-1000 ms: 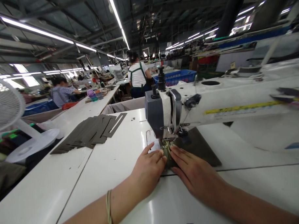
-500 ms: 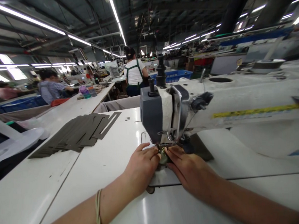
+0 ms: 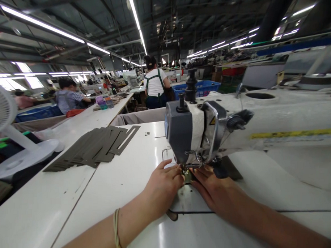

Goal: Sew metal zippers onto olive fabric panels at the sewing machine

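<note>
A sewing machine (image 3: 181,130) with a grey and white head stands over the white table. Under its needle lies a dark olive fabric piece (image 3: 188,176), with more of it showing behind the head at the right. My left hand (image 3: 163,185) presses on the piece's left side, fingertips by the presser foot and thumb drawn in. On the other side, my right hand (image 3: 213,185) rests with its fingers on the piece, partly hidden by the machine. Both hands have their fingers close together.
Flat grey-brown cut pieces (image 3: 91,145) lie in a fanned pile on the table at the left. A white fan (image 3: 26,153) stands beyond the left edge. Two people (image 3: 155,84) sit farther off, near a blue basket (image 3: 202,87) and another long table.
The whole view has shifted, so the machine, hands and pile appear farther right and more of the fan shows. Both hands stay at the needle.
</note>
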The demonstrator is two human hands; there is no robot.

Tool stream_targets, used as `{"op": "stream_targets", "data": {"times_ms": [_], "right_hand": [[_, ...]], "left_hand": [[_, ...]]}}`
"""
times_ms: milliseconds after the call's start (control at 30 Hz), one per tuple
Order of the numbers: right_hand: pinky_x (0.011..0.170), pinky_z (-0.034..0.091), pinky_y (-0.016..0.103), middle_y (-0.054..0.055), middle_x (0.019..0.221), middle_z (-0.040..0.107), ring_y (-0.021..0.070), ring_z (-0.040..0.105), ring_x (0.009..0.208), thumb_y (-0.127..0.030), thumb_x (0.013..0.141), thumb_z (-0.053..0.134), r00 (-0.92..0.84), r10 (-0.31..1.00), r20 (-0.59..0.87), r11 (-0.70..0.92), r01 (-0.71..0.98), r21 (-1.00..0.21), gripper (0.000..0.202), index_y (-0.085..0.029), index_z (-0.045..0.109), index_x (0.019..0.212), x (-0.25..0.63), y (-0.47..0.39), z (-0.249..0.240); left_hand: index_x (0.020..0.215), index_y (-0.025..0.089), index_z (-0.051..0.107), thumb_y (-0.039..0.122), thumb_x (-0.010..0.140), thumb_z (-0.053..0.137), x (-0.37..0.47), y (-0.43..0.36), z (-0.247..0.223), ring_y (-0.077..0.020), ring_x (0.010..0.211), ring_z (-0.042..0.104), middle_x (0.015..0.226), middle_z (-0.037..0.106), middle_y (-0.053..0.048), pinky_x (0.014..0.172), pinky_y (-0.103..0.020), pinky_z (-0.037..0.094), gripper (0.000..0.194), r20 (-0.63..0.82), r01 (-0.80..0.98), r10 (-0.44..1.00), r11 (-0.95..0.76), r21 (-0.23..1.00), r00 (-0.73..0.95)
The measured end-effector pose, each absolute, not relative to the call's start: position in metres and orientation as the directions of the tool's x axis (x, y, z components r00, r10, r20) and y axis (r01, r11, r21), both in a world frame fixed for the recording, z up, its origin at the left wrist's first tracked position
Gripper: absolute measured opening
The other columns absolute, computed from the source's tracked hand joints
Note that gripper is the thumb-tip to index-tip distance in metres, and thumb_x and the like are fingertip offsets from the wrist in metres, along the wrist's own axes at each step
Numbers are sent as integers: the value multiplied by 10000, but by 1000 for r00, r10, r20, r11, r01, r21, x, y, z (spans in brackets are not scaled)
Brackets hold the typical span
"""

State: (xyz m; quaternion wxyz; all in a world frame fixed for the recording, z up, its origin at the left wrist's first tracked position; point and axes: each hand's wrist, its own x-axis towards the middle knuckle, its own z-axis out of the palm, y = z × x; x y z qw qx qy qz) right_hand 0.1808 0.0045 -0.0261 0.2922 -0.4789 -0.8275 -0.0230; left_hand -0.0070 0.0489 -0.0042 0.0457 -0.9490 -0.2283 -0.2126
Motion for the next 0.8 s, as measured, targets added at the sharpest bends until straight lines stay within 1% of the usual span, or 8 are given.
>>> {"op": "stream_targets", "data": {"times_ms": [133,300,433,533,600,700,733,800], "right_hand": [[759,497,378,119,963,635,242,603,889,-174,860,383,-383,757,529,539,824,-174,199,-165,566,937,180,6,-24],[743,493,361,125,953,637,233,608,854,-174,866,373,-393,728,562,532,841,-100,214,-159,571,948,180,7,-26],[725,493,361,127,957,640,239,606,855,-195,875,375,-389,744,543,523,845,-111,204,-164,577,885,178,7,-29],[729,490,349,111,950,643,224,603,842,-223,884,388,-372,753,543,523,839,-150,205,-167,582,922,181,9,-29],[771,480,357,100,936,645,218,598,851,-261,886,414,-403,732,550,555,820,-139,211,-166,589,956,192,11,-26],[799,457,445,140,928,631,272,579,886,-326,864,460,-424,693,583,507,861,23,256,-134,611,939,217,10,-21],[760,460,467,156,897,624,293,577,861,-305,855,462,-413,695,589,442,891,104,245,-123,621,894,224,6,-20],[646,468,444,148,772,603,289,578,743,-184,834,425,-395,716,575,327,918,224,216,-132,616,746,232,-10,-20]], "left_hand": [[837,162,594,151,878,493,-8,51,-1,-161,966,601,978,653,-42,1027,-342,302,109,383,445,424,-895,37,820],[837,158,597,126,838,512,-9,51,3,-173,953,598,962,654,-46,1027,-355,290,91,337,444,426,-896,25,840],[821,155,590,111,832,506,-8,51,-1,-171,921,606,952,653,-50,1022,-349,295,95,352,453,431,-891,22,831],[838,166,593,155,859,511,-10,56,-8,-164,933,607,966,655,-47,1010,-344,313,86,396,454,440,-889,62,806],[859,171,598,192,871,521,-12,59,-12,-161,941,607,983,655,-48,989,-344,341,81,425,461,453,-883,91,783],[840,176,604,202,881,510,-16,56,-11,-158,922,612,1006,654,-46,951,-353,377,106,474,454,450,-884,115,757],[827,176,605,206,889,495,-17,51,-8,-157,903,615,993,657,-43,939,-356,385,130,493,441,436,-890,115,753],[869,168,608,258,904,472,-14,33,-1,-168,893,610,975,657,-53,923,-362,399,167,522,392,386,-914,104,761]]}}
